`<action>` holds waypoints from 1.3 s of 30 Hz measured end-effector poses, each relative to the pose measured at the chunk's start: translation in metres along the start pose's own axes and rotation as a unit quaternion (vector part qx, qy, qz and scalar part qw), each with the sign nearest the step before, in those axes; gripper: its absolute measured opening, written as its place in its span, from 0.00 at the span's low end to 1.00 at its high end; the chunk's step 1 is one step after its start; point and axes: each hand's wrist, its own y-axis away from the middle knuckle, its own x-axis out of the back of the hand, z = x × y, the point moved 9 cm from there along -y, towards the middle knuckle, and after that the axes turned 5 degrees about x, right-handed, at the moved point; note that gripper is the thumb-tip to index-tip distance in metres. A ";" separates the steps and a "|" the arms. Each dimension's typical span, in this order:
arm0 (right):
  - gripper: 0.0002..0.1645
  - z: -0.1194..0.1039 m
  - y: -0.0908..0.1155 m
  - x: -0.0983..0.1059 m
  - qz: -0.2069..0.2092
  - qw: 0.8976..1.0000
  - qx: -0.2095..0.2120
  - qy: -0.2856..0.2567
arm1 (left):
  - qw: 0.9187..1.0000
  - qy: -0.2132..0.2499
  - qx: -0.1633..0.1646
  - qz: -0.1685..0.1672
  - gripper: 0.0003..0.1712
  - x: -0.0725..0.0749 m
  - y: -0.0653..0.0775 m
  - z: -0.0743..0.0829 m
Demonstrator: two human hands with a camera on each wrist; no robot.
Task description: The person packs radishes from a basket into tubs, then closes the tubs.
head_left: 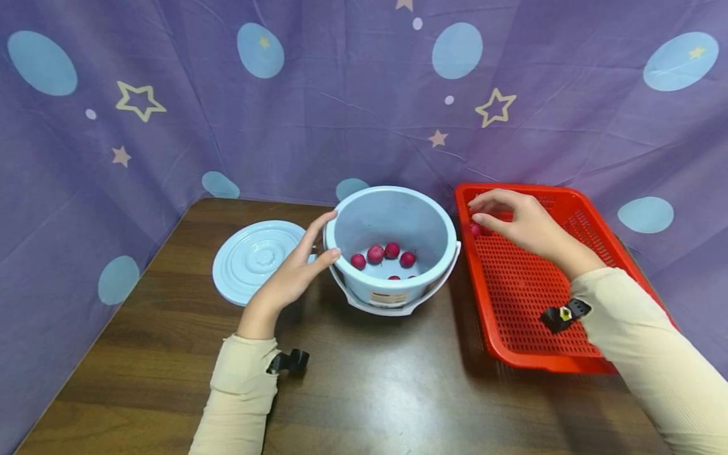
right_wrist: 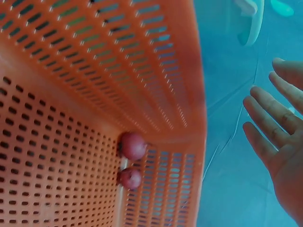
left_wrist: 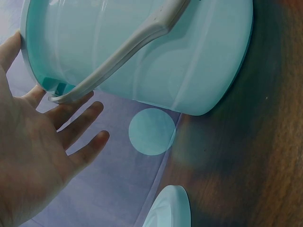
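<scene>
My left hand (head_left: 294, 272) rests at the left rim of a light blue bucket (head_left: 387, 212), thumb and fingers spread and fairly straight. The bucket's pale handle (left_wrist: 128, 49) hangs down its side. Several small round red radish-like pieces (head_left: 375, 254) lie on the bucket's bottom. Over the far left corner of a red perforated basket (head_left: 486, 316) is my right hand (head_left: 520, 221), its fingers loosely bent with nothing between them. Two more round red pieces (right_wrist: 133, 145) sit in that basket corner, partly hidden below the hand in the head view.
A light blue lid (head_left: 233, 265) lies on the brown wooden table (head_left: 352, 379), left of the bucket. Behind the table hangs a purple curtain (head_left: 352, 95) with stars and ovals. The basket stands just right of the bucket, its wall rising between them.
</scene>
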 end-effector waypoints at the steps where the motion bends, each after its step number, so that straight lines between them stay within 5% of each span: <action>1: 0.14 0.004 0.000 0.001 0.002 1.000 -0.005 0.001 | 1.000 0.000 0.000 0.000 0.38 0.000 0.000 0.000; 18: 0.19 0.067 0.000 0.000 -0.002 0.995 -0.099 0.022 | 1.000 0.008 0.004 -0.005 0.38 -0.001 0.001 0.000; 39: 0.19 0.119 -0.002 -0.008 -0.014 0.988 -0.147 0.054 | 1.000 0.007 0.002 -0.004 0.39 0.000 0.001 0.001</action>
